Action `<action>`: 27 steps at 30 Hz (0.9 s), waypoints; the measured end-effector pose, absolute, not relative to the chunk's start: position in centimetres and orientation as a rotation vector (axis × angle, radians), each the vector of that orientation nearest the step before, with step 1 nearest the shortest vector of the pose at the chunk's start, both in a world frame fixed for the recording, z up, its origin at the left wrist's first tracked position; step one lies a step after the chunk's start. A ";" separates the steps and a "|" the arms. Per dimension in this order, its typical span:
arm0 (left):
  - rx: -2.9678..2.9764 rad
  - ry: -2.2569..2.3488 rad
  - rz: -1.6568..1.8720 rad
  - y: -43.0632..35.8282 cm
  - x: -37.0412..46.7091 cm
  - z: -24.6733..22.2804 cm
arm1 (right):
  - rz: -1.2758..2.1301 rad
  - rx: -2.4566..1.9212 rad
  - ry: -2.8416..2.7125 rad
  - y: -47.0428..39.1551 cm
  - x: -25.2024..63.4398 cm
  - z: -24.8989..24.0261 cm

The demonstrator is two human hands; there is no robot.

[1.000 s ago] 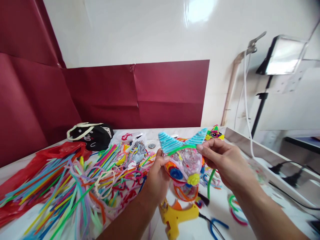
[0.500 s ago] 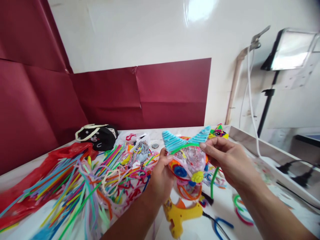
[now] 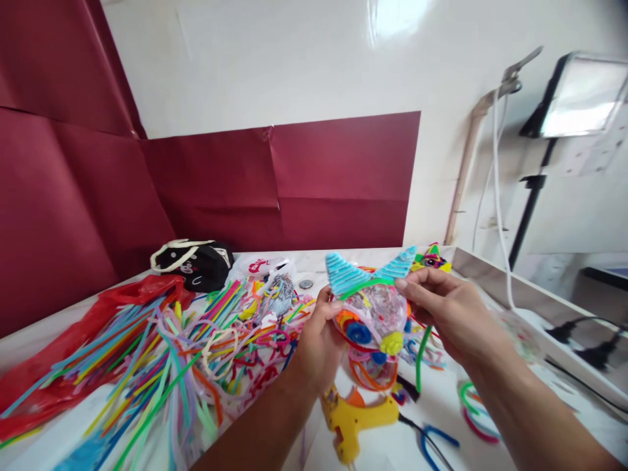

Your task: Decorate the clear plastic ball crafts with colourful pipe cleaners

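Note:
Between both hands is a cat-like mask [image 3: 380, 309] made of pipe cleaners, with blue ears, ringed orange and blue eyes and a yellow nose. My left hand [image 3: 320, 337] grips its left edge, thumb in front and fingers behind. At the upper right, my right hand [image 3: 441, 304] pinches a green pipe cleaner strip [image 3: 367, 284] that runs along the base of the ears. A green pipe cleaner [image 3: 422, 356] hangs below my right hand. Under the mask lies a yellow glue gun [image 3: 360, 418] with a black cord.
Many coloured pipe cleaners [image 3: 161, 366] are heaped on the left, partly on a red plastic bag [image 3: 132, 296]. A black pouch [image 3: 203, 265] sits behind them. Another small colourful mask [image 3: 432, 259] stands at the back. Plugs [image 3: 596, 350] and a lamp [image 3: 574, 95] are on the right.
The whole view has shifted slightly, and the mask with both hands appears a little further right. My grip on it looks the same.

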State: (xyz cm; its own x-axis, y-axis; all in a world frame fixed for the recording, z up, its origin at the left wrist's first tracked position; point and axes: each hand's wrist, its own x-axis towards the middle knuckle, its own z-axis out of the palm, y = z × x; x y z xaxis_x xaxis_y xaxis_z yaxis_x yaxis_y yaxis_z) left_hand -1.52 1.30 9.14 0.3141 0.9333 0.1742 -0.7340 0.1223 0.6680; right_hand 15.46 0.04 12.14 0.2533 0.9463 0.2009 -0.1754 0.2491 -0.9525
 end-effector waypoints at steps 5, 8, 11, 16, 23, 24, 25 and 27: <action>0.746 0.295 1.253 1.2 -1.4 9.1 | 0.958 -0.991 -0.987 0.0 15.6 12.1; 0.749 0.314 1.255 1.2 -1.5 9.0 | 0.953 -0.996 -0.985 0.1 15.8 11.9; 0.766 0.314 1.250 1.3 -1.6 8.9 | 0.951 -1.001 -0.981 0.2 15.9 11.9; 0.803 0.289 1.232 1.4 -1.6 8.9 | 0.950 -1.009 -0.991 0.2 15.8 12.0; 0.781 0.279 1.233 1.6 -1.6 8.8 | 0.978 -1.017 -1.031 0.2 15.9 11.8; 0.780 0.279 1.233 1.6 -1.7 8.8 | 0.978 -1.016 -1.039 0.3 16.0 11.8; 0.776 0.281 1.233 1.6 -1.7 8.7 | 0.979 -1.013 -1.046 0.3 16.1 11.8; 0.764 0.286 1.236 1.7 -1.6 8.7 | 0.984 -1.011 -1.060 0.5 16.2 11.7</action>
